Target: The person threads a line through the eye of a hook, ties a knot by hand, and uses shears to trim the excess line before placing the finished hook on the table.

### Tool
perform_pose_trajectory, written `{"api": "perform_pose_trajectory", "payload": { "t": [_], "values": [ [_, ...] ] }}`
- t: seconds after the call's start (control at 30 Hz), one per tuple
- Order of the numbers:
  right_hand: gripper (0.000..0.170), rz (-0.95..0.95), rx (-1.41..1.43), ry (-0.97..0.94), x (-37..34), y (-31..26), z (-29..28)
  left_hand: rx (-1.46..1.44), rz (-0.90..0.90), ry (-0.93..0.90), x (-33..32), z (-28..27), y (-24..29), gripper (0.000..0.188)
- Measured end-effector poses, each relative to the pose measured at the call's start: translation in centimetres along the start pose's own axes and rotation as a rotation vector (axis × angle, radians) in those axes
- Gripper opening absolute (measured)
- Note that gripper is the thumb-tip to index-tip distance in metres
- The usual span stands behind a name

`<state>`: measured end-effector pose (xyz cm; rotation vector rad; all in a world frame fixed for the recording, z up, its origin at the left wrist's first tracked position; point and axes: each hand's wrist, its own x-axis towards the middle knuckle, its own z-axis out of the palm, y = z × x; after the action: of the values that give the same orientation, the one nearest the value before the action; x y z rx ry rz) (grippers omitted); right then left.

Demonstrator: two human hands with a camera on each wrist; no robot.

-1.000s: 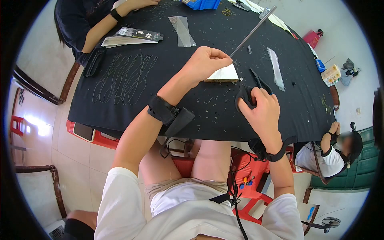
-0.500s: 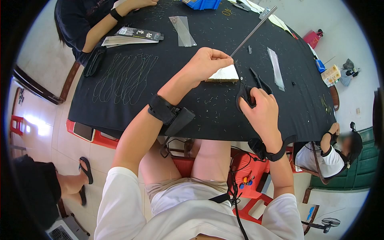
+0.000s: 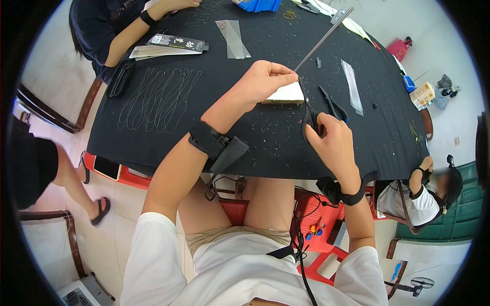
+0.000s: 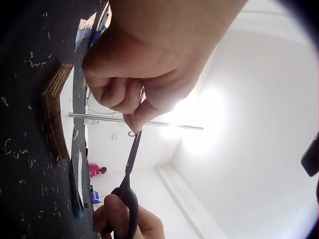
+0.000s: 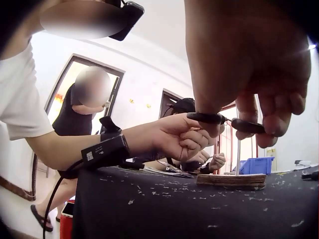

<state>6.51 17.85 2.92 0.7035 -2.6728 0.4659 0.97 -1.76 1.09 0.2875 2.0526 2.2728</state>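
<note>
Scissors (image 4: 129, 172), black with looped handles and slim blades, over a black-clothed table (image 3: 270, 163)

Nearest, the right hand (image 3: 333, 142) has its thumb and fingers curled in the scissors' handles; the blades point away from the person, their tips at the other hand's fingertips. The left hand (image 3: 261, 82) is closed in a pinch, thumb and forefinger on a tiny dark loop (image 4: 132, 133) beside a thin silver metal rod (image 3: 326, 38); whether they also grip the rod, I cannot tell. The rod stands on a white-topped block with brown layered edges (image 3: 286, 95); a dark pointed hand tool (image 3: 327, 97) lies on the cloth to the block's right, then a clear plastic strip (image 3: 352, 87). Dark thin thread loops (image 3: 158, 102) spread out at left; beyond them lies a black-labelled packet (image 3: 178, 44); farther off stands a blue plastic box (image 3: 260, 4); at the far left edge of the table sits a person in a dark shirt (image 3: 99, 33).
</note>
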Motion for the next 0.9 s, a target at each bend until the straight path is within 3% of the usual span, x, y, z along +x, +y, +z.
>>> {"api": "perform_pose_trajectory", "payload": {
  "t": [0.27, 0.9],
  "values": [
    [0.032, 0.066, 0.072, -0.036, 0.26, -0.43, -0.27, -0.058, 0.069, 0.021, 0.41, 0.28, -0.71, 0.028],
    [0.030, -0.004, -0.034, 0.017, 0.15, -0.21, 0.47, -0.014, 0.036, 0.022, 0.16, -0.05, -0.39, 0.027]
  ]
}}
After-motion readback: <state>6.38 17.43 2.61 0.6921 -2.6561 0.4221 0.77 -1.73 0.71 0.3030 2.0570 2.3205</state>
